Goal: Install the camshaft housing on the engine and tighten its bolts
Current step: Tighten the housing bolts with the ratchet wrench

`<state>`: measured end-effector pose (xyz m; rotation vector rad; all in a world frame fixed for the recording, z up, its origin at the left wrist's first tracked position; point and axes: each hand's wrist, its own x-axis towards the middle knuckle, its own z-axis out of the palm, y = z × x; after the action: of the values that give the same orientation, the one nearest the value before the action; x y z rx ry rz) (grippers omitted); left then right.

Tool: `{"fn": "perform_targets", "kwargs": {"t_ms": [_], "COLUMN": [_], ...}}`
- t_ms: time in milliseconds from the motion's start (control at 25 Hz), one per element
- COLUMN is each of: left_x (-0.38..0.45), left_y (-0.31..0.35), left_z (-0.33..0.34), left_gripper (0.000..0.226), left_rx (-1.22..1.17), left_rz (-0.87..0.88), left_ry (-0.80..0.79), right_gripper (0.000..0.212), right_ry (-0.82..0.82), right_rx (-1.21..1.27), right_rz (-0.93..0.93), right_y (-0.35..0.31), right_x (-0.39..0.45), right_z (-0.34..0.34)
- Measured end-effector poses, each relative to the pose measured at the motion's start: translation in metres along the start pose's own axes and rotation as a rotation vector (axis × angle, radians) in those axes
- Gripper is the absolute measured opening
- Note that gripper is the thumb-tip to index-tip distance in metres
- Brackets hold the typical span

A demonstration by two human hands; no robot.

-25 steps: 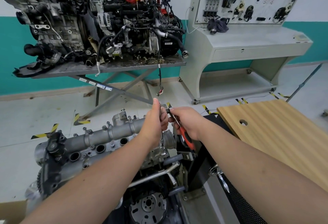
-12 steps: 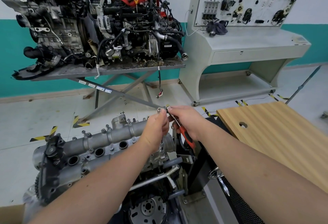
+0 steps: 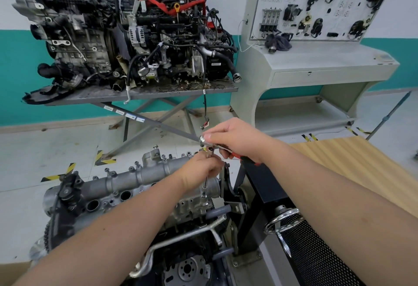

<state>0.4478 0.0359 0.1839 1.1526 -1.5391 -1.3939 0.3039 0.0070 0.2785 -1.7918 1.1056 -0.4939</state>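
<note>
My left hand [image 3: 200, 170] is gripping the thin steel extension bar [image 3: 206, 182] standing on the grey cast-aluminium camshaft housing [image 3: 140, 176] below; my right hand [image 3: 235, 139], just above, is gripping the red-handled chrome ratchet [image 3: 204, 140].

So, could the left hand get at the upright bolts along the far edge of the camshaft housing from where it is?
Probably yes. The left hand grips the extension bar at the housing's right end, and the upright bolts along the camshaft housing stand exposed to its left with nothing over them. It would need to let go first.
</note>
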Motion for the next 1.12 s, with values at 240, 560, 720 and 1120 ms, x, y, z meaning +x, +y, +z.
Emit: {"fn": "perform_targets", "kwargs": {"t_ms": [240, 560, 720, 1120], "left_x": [-0.004, -0.005, -0.005, -0.003], "left_y": [0.008, 0.007, 0.01, 0.0], "left_z": [-0.016, -0.009, -0.001, -0.011], "left_gripper": [0.016, 0.024, 0.026, 0.042], "left_rx": [0.245, 0.184, 0.068, -0.017], "left_rz": [-0.054, -0.161, -0.172, -0.182], "left_ry": [-0.075, 0.075, 0.108, 0.092], "right_gripper": [0.016, 0.019, 0.015, 0.015], "right_ry": [-0.131, -0.368, -0.463, -0.378], "right_rx": [-0.188, -0.408, -0.506, -0.407], "right_rz": [-0.103, -0.159, -0.177, -0.124], "right_y": [-0.009, -0.027, -0.038, -0.041], "right_x": [0.002, 0.026, 0.036, 0.043], "right_z": [-0.013, -0.036, -0.039, -0.036]}}
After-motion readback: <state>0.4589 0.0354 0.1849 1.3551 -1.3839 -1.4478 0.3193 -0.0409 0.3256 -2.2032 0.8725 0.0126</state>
